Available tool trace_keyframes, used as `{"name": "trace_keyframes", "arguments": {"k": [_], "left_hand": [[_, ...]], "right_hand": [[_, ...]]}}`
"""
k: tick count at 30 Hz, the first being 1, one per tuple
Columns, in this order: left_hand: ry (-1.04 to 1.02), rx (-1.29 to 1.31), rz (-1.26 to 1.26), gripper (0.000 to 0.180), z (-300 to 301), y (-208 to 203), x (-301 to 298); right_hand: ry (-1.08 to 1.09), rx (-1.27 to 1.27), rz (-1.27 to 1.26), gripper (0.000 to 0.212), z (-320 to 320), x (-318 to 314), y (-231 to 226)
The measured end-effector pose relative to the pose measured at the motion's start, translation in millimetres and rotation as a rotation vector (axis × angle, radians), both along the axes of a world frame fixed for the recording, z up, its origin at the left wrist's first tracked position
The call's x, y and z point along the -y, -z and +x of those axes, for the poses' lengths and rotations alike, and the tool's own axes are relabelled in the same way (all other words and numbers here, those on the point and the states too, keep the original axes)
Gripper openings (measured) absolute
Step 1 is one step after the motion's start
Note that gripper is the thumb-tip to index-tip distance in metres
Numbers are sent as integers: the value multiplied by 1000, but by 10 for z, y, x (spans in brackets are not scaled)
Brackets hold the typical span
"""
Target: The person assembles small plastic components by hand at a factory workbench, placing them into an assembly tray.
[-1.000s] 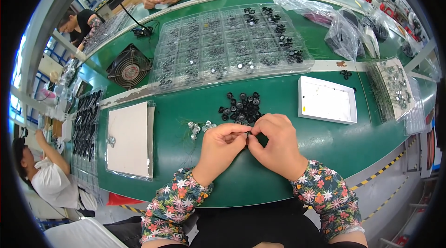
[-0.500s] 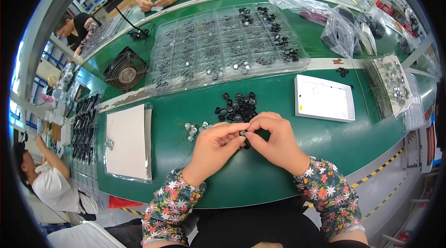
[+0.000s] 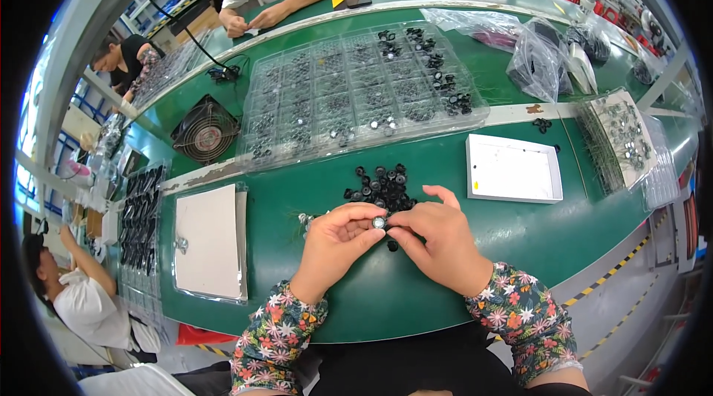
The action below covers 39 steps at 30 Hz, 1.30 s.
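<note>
A small round black part with a bright silvery face (image 3: pixel 379 223) is pinched between the thumb and fingers of my left hand (image 3: pixel 336 244). My right hand (image 3: pixel 443 243) meets it from the other side, thumb and fingertips closed at its edge and one finger raised. Just beyond my fingers lies a pile of small round black parts (image 3: pixel 382 184). One loose black part (image 3: pixel 393 246) rests on the table below my fingertips. Small silvery parts with thin wires (image 3: pixel 304 219) lie beside my left hand, partly covered by it.
A large clear compartment tray (image 3: pixel 356 92) of small parts spans the far side. To the right stand a shallow white box (image 3: pixel 512 169) and a wired-parts board (image 3: pixel 620 136). At left are pale card sheets (image 3: pixel 210 244) and a fan (image 3: pixel 206 129). Another person's hands (image 3: pixel 252 23) work across the table.
The held part has turned, so its bright round face now shows. One finger of my right hand has lifted away from the pinch. The whole view has shifted slightly.
</note>
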<state>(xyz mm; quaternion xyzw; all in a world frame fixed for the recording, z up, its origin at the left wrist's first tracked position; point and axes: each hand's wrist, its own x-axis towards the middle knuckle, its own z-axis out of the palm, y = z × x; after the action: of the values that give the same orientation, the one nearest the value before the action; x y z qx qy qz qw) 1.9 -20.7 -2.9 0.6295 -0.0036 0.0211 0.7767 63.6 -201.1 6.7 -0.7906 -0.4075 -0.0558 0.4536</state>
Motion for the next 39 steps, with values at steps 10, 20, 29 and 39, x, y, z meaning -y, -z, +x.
{"name": "trace_keyframes", "arguments": {"k": [10, 20, 29, 39], "left_hand": [[14, -71, 15, 30, -20, -21, -33], [46, -14, -79, 27, -9, -25, -41], [68, 123, 16, 28, -6, -26, -61], [22, 143, 41, 20, -15, -30, -71]], "right_hand": [[65, 302, -48, 11, -6, -11, -4], [32, 184, 2, 10, -17, -10, 4], [-49, -188, 164, 3, 31, 24, 8], [-3, 93, 51, 10, 3, 53, -59]]}}
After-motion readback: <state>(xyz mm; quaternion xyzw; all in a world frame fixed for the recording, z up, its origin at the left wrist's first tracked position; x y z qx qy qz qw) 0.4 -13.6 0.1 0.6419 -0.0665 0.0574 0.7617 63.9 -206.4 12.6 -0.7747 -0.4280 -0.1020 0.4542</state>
